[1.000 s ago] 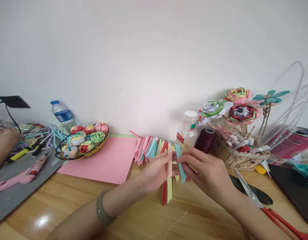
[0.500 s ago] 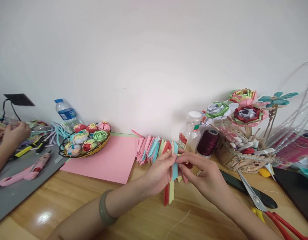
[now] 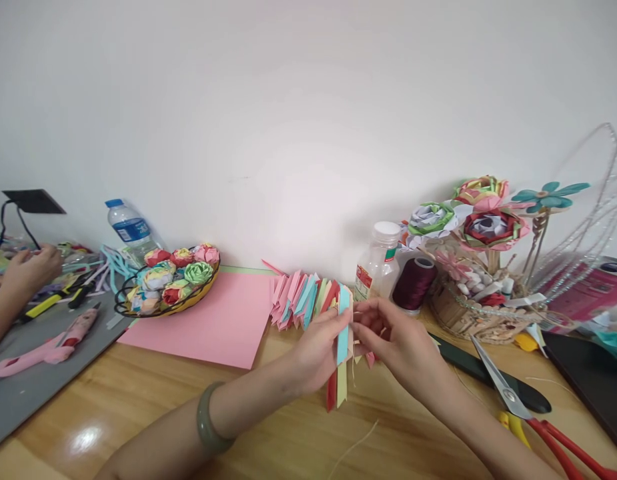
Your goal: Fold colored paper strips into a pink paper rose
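My left hand [image 3: 321,350] is closed round a bundle of folded paper strips, a light blue strip [image 3: 343,327] at the front. The ends of a red strip [image 3: 331,390] and a pale yellow strip [image 3: 342,387] hang below the fingers. My right hand [image 3: 393,337] pinches at the bundle's right side, its fingertips closed on a thin cream string [image 3: 354,370] that dangles beside the strips. Part of the bundle is hidden by the fingers. Just behind my left hand stands a row of folded pink, blue and yellow papers [image 3: 293,300].
Pink paper sheets [image 3: 208,333] and a basket of paper flowers [image 3: 175,308] lie left. Behind the hands stand a clear jar [image 3: 383,267] and a thread spool [image 3: 413,285]. Open scissors [image 3: 511,397] lie right. A co-worker's hand [image 3: 35,270] and a pink glue gun [image 3: 53,347] are far left.
Both hands stay at the bundle. The blue strip has shifted slightly left and tilted, and the string now shows hanging below my right fingertips. The view has shifted slightly.
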A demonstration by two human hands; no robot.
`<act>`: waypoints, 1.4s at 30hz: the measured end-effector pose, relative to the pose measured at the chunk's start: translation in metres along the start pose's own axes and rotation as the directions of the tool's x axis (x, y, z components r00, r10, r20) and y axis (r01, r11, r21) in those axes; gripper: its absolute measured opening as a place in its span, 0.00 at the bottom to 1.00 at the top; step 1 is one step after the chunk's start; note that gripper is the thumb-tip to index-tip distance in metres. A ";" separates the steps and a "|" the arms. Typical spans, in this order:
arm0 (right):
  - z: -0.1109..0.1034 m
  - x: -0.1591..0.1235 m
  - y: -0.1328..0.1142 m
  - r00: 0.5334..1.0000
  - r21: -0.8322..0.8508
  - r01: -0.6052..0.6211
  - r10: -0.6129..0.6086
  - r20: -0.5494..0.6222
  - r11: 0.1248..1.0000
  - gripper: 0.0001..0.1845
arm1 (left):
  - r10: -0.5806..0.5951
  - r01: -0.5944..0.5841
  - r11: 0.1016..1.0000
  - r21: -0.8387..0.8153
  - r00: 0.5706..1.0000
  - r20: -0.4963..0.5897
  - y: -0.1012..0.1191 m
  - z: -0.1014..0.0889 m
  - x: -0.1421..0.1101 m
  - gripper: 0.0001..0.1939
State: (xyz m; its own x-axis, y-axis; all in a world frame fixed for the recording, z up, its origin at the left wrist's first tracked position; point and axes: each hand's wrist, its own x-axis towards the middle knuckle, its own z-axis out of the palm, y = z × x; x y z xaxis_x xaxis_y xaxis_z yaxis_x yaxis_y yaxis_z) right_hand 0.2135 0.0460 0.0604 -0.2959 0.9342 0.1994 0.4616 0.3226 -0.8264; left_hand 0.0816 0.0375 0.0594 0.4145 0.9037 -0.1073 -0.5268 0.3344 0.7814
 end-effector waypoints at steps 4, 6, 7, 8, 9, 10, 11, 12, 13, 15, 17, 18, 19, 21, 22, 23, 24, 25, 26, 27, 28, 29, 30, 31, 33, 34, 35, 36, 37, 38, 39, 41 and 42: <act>0.000 0.000 -0.003 0.988 -0.061 -0.016 0.025 0.154 0.998 0.11 | -0.035 0.037 0.998 0.054 0.999 -0.038 -0.004 0.001 -0.003 0.14; 0.000 -0.002 -0.004 0.994 -0.133 -0.015 0.030 0.110 0.991 0.12 | -0.059 0.062 0.995 0.080 0.997 -0.038 -0.004 0.001 -0.004 0.15; 0.000 -0.002 -0.005 0.996 -0.179 -0.019 0.034 0.080 0.984 0.12 | -0.062 0.066 0.993 0.093 0.997 -0.040 -0.004 0.001 -0.005 0.15; 0.001 -0.003 -0.005 0.998 -0.225 -0.024 0.037 0.056 0.974 0.12 | -0.054 0.060 0.993 0.105 0.997 -0.059 -0.004 0.001 -0.005 0.15; 0.001 -0.004 -0.006 0.998 -0.264 -0.028 0.041 0.041 0.964 0.12 | -0.033 0.044 0.992 0.118 0.995 -0.097 -0.003 0.002 -0.005 0.14; 0.001 -0.004 -0.006 0.998 -0.294 -0.032 0.045 0.035 0.955 0.13 | -0.001 0.020 0.991 0.133 0.989 -0.147 -0.002 0.002 -0.005 0.13; 0.001 -0.004 -0.007 0.998 -0.314 -0.034 0.048 0.035 0.949 0.14 | 0.036 -0.007 0.989 0.148 0.980 -0.196 -0.001 0.002 -0.005 0.12; 0.001 -0.004 -0.007 0.998 -0.327 -0.036 0.050 0.034 0.944 0.15 | 0.071 -0.034 0.987 0.157 0.969 -0.235 -0.001 0.002 -0.004 0.11; 0.000 -0.004 -0.006 0.998 -0.334 -0.040 0.052 0.029 0.942 0.16 | 0.097 -0.057 0.986 0.160 0.961 -0.258 -0.001 0.001 -0.004 0.09; -0.003 -0.003 -0.006 0.998 -0.337 -0.062 0.066 0.001 0.939 0.18 | 0.122 -0.087 0.986 0.141 0.957 -0.265 -0.002 0.000 -0.002 0.07; -0.007 -0.003 -0.005 0.997 -0.308 -0.073 0.059 -0.054 0.949 0.18 | 0.117 -0.093 0.991 0.100 0.954 -0.274 -0.003 -0.001 -0.001 0.08; -0.009 -0.002 -0.005 0.996 -0.271 -0.062 0.043 -0.074 0.961 0.18 | 0.107 -0.088 0.993 0.078 0.953 -0.283 -0.004 -0.001 0.000 0.08; -0.010 -0.002 -0.004 0.996 -0.224 -0.043 0.025 -0.082 0.974 0.18 | 0.089 -0.076 0.996 0.055 0.955 -0.283 -0.004 -0.002 0.000 0.08; -0.011 -0.001 -0.004 0.999 -0.118 -0.011 0.005 -0.050 0.993 0.17 | 0.039 -0.040 0.999 -0.002 0.972 -0.230 -0.005 -0.003 0.001 0.07; -0.011 -0.001 -0.004 1.000 -0.069 -0.011 0.010 -0.017 0.998 0.17 | 0.016 -0.022 0.999 -0.031 0.984 -0.180 -0.004 -0.004 0.002 0.06; -0.010 -0.001 -0.003 1.000 -0.033 -0.022 0.023 0.013 0.999 0.17 | 0.000 -0.007 0.998 -0.057 0.992 -0.125 -0.004 -0.005 0.002 0.06; -0.009 0.000 -0.002 0.999 -0.013 -0.039 0.039 0.033 0.999 0.17 | -0.013 0.007 0.997 -0.080 0.997 -0.077 -0.004 -0.005 0.002 0.08; -0.009 0.000 -0.002 0.998 -0.003 -0.052 0.052 0.044 0.999 0.17 | -0.024 0.019 0.995 -0.099 0.999 -0.046 -0.003 -0.006 0.003 0.09; -0.009 0.000 -0.001 0.997 -0.001 -0.060 0.060 0.052 0.998 0.17 | -0.027 0.023 0.993 -0.115 0.999 -0.036 -0.003 -0.006 0.003 0.11; -0.009 0.001 -0.001 0.996 -0.005 -0.066 0.066 0.062 0.998 0.17 | -0.031 0.026 0.992 -0.126 0.999 -0.040 -0.002 -0.006 0.003 0.13; -0.009 0.001 0.000 0.994 -0.007 -0.068 0.069 0.081 0.998 0.17 | -0.033 0.027 0.991 -0.132 0.998 -0.046 -0.002 -0.006 0.003 0.14; -0.009 0.001 -0.001 0.992 -0.006 -0.072 0.072 0.105 0.997 0.17 | -0.034 0.028 0.991 -0.133 0.998 -0.046 -0.001 -0.006 0.003 0.15; -0.009 0.002 -0.001 0.989 -0.002 -0.077 0.077 0.128 0.997 0.17 | -0.033 0.028 0.991 -0.131 0.999 -0.036 -0.001 -0.005 0.003 0.16; -0.009 0.002 -0.002 0.985 0.006 -0.084 0.082 0.149 0.996 0.17 | -0.031 0.029 0.992 -0.127 0.999 -0.015 -0.002 -0.005 0.004 0.17; -0.009 0.003 -0.003 0.979 0.043 -0.098 0.089 0.182 0.994 0.17 | -0.017 0.023 0.992 -0.123 0.999 0.045 -0.003 -0.005 0.004 0.19; -0.009 0.003 -0.004 0.976 0.073 -0.110 0.093 0.197 0.991 0.17 | 0.000 0.009 0.992 -0.129 0.997 0.072 -0.003 -0.005 0.005 0.19; -0.008 0.004 -0.004 0.972 0.105 -0.128 0.103 0.213 0.986 0.17 | 0.021 -0.009 0.990 -0.140 0.996 0.088 -0.004 -0.005 0.005 0.18; -0.008 0.004 -0.004 0.966 0.137 -0.149 0.115 0.230 0.979 0.17 | 0.042 -0.028 0.988 -0.152 0.995 0.091 -0.005 -0.006 0.005 0.17; -0.007 0.003 -0.004 0.961 0.161 -0.172 0.130 0.244 0.972 0.18 | 0.056 -0.041 0.986 -0.162 0.995 0.085 -0.005 -0.007 0.006 0.16; -0.006 0.003 -0.004 0.958 0.173 -0.191 0.144 0.250 0.966 0.18 | 0.060 -0.047 0.984 -0.171 0.995 0.075 -0.006 -0.007 0.006 0.15; -0.006 0.003 -0.004 0.956 0.176 -0.200 0.153 0.249 0.964 0.19 | 0.056 -0.044 0.983 -0.177 0.996 0.066 -0.007 -0.008 0.007 0.15; -0.004 0.002 -0.004 0.957 0.176 -0.201 0.155 0.244 0.964 0.19 | 0.046 -0.032 0.984 -0.176 0.996 0.072 -0.008 -0.007 0.007 0.16; -0.004 0.003 -0.004 0.957 0.183 -0.200 0.153 0.245 0.962 0.19 | 0.044 -0.030 0.987 -0.161 0.995 0.086 -0.009 -0.007 0.007 0.17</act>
State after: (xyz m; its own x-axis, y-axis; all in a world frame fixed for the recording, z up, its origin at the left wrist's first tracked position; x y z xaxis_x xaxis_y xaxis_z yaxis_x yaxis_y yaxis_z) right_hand 0.2146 0.0479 0.0665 -0.4178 0.9063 -0.0644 0.3505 0.0954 -0.9317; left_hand 0.0839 0.0428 0.0474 0.4531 0.8913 -0.0200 -0.6512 0.3462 0.6753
